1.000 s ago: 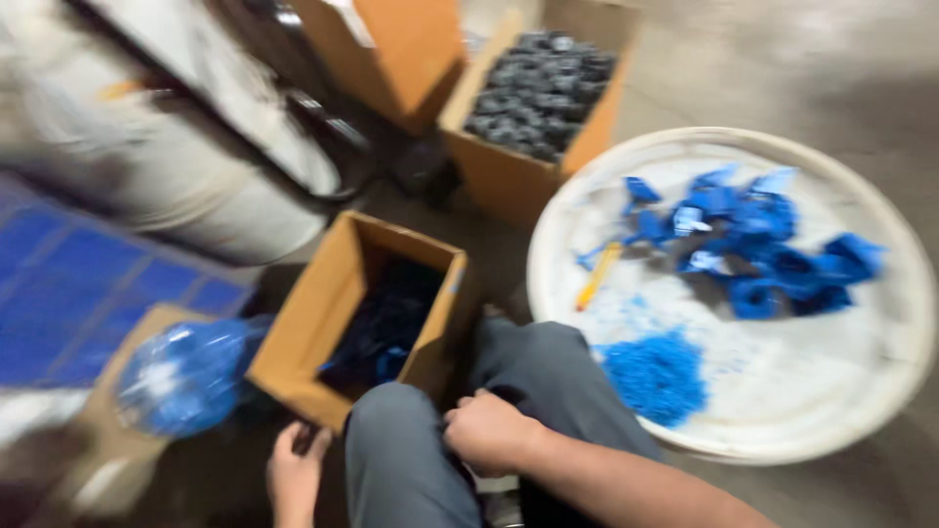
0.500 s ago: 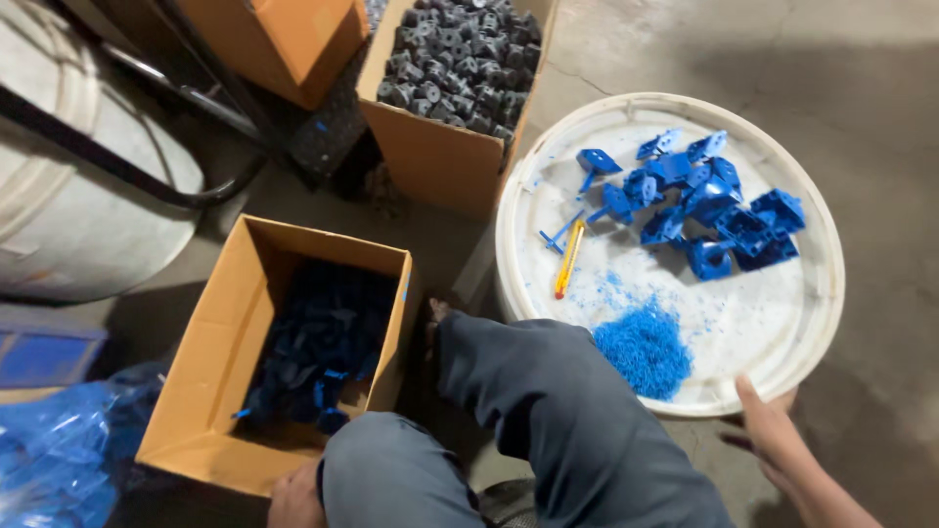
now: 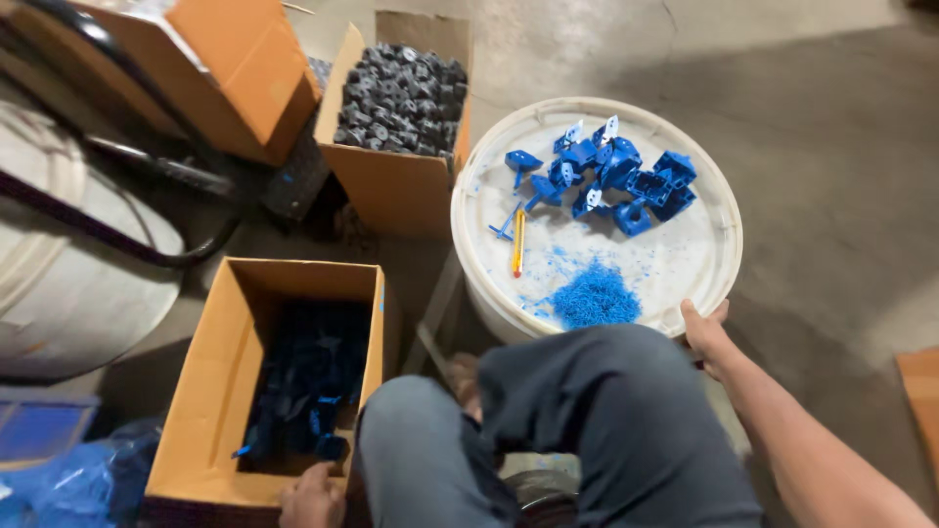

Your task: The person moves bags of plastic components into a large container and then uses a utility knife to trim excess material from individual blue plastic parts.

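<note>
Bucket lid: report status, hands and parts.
Right hand grips lid rim. Left hand on box edge. Blue parts, shavings, knife on lid. Knee overlaps near rim.

left hand (image 3: 311,499): only the knuckles show at the bottom edge, beside the near corner of the open box (image 3: 201,411); fingers cut off, grip unreadable.
right hand (image 3: 706,337): at the rim of the white bucket lid (image 3: 685,264); fingertips hidden behind the knee, forearm runs out lower right.
open box contents: dark blue parts in shadow, shapes unclear.
bucket body: mostly hidden under lid and legs.
blue bag (image 3: 68,484): cropped, lower left corner.
orange box (image 3: 210,64): cut off, top edge.
</note>
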### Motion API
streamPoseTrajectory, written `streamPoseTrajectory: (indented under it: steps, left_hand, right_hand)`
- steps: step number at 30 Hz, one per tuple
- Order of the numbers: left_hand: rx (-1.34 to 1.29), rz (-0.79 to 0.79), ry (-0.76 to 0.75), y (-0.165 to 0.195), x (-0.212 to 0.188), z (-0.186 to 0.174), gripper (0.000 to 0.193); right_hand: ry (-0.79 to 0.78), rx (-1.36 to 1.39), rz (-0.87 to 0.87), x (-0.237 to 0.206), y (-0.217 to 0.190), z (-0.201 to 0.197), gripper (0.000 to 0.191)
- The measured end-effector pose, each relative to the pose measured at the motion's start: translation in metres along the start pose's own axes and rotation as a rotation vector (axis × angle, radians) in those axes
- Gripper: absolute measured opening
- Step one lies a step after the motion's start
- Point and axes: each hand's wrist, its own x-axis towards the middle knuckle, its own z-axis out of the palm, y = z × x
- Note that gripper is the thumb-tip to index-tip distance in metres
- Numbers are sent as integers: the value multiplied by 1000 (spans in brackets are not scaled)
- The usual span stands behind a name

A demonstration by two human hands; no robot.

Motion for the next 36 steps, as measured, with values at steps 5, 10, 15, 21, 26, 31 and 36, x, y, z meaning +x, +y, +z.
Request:
streamPoseTrajectory:
  steps: [5, 10, 15, 21, 26, 31, 36]
  left_hand:
    - [-103, 10, 139, 8, -22, -17, 33]
    - [-307, 162, 441, 17, -50, -17, 33]
    - [-581, 0, 417, 51, -81, -7, 49]
    - [-563, 112, 616, 132, -96, -54, 47]
    - [-791, 515, 463, 241, -82, -94, 42]
    - [-647, 431, 65, 348, -41, -60, 80]
    - [-984, -192, -238, 368, 3, -13, 96]
  right_hand:
    - [-396, -17, -257, -20, -13, -51, 94]
    - [-443, -675, -105, -4, -84, -107, 82]
    - [-110, -791, -401, 31, -107, -105, 77]
    - [15, -79, -457, 28, -7, -55, 70]
    - [-65, -221, -390, 17, -9, -57, 77]
    - [19, -239, -59, -8, -45, -52, 94]
    - [127, -306, -33, 4, -38, -32, 89]
